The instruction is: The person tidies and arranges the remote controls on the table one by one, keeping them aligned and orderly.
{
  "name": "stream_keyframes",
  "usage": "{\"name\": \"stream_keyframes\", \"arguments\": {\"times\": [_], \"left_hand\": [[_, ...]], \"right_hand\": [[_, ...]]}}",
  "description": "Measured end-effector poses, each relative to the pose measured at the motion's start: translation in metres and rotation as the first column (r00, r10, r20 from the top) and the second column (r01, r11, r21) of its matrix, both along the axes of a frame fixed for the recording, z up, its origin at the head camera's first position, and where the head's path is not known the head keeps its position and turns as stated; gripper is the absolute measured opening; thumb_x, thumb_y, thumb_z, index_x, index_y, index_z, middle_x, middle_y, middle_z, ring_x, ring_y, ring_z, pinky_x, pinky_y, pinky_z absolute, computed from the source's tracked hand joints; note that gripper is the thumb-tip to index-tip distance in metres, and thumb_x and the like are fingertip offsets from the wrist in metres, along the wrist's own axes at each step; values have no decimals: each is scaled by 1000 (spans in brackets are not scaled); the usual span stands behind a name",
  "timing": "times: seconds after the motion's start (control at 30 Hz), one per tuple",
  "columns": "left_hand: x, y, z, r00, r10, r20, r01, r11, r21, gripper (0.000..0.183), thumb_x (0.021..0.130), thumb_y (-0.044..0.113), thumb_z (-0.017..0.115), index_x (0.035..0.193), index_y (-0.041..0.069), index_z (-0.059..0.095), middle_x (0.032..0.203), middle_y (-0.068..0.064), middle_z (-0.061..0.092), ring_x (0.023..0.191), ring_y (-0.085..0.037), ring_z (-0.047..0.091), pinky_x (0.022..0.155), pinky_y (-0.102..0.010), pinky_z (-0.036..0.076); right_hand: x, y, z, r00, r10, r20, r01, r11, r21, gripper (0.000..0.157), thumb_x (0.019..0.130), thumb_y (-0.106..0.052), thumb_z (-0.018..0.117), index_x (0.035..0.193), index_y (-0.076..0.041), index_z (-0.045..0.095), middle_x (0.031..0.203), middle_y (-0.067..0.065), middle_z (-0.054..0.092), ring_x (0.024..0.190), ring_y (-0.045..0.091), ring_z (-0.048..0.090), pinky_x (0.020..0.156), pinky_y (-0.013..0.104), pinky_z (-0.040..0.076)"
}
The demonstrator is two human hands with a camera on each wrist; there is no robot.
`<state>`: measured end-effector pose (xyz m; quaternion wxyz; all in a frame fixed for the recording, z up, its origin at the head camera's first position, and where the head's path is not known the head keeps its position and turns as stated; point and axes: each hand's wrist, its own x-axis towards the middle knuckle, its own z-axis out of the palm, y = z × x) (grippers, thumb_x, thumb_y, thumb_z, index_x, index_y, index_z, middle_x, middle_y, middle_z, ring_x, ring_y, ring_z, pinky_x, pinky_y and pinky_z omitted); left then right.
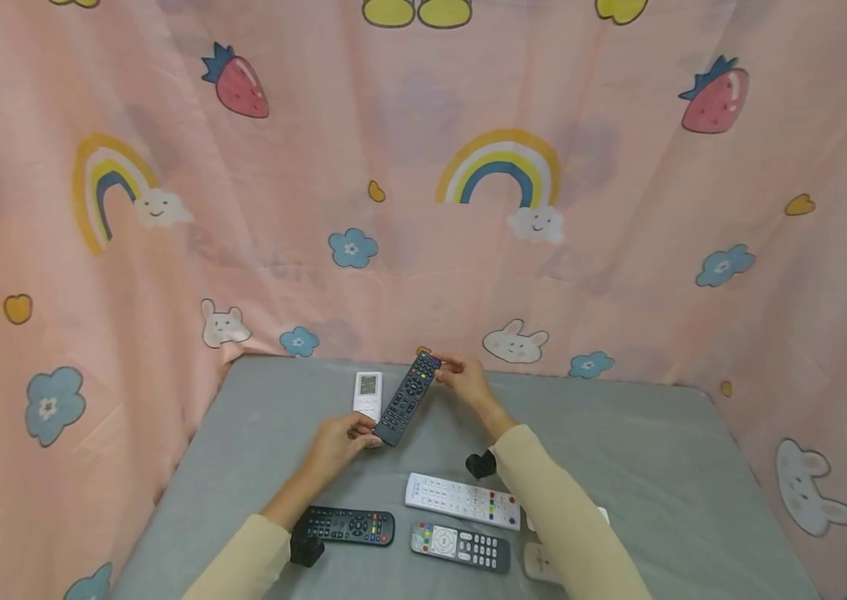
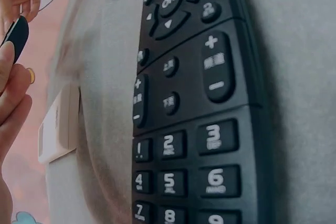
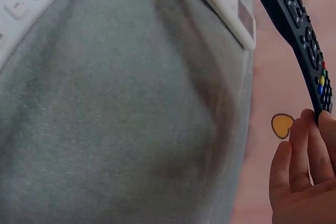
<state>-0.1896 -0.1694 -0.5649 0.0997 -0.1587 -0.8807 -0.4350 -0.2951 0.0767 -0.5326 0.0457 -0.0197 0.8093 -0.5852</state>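
Observation:
A long dark remote control (image 1: 408, 398) is held at a slant between both hands over the far part of the table. My left hand (image 1: 339, 442) pinches its near end between thumb and fingers. The far end, by the coloured buttons, is pinched by my right hand (image 1: 468, 385). From the right wrist view, the remote's thin side edge (image 3: 296, 30) faces the camera, with thumb and fingertips on its tip. Just left of it lies a white remote with a small display (image 1: 368, 385), partly covered at its lower end by the left hand.
Nearer on the grey table (image 1: 664, 467) lie a black remote (image 1: 352, 526), a white remote with coloured buttons (image 1: 463, 500) and a grey-and-black remote (image 1: 461, 547). A pale object (image 1: 538, 562) is partly hidden under the right sleeve. A pink patterned curtain (image 1: 423, 292) borders the table.

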Motion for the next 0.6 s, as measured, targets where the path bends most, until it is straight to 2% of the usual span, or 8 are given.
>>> {"name": "stream_keyframes", "arguments": {"times": [0.13,0.3,0.4,0.6], "left_hand": [[-3,5,-2,1000,-10,-13,9,997,-74,20,75,18,83,87,8,71,77,-3,75,64,-9,68,59,-17,53],[-6,9,-4,999,-29,-41,21,980,-196,23,74,26,83,87,11,72,75,2,75,64,-3,66,60,-15,52],[-8,11,-6,998,-27,-62,9,960,-278,24,75,32,83,87,14,72,73,6,73,63,1,63,59,-14,50],[-10,15,-11,996,-16,-89,-17,931,-365,28,70,40,84,83,18,73,68,11,68,60,3,54,58,-15,46]], "right_hand": [[-7,-3,1,1000,27,-7,-26,995,95,35,93,-2,63,129,0,63,112,25,71,94,28,72,77,29,56],[-15,-11,2,998,60,1,-59,979,197,35,95,-3,61,130,-5,64,114,21,70,102,30,68,83,36,56],[-18,-15,1,997,82,7,-81,973,216,36,95,-2,60,131,-5,63,118,21,69,107,32,66,85,38,54],[-24,-21,-9,993,114,20,-116,970,214,39,95,0,58,134,-7,61,131,21,64,120,36,61,95,45,53]]}}
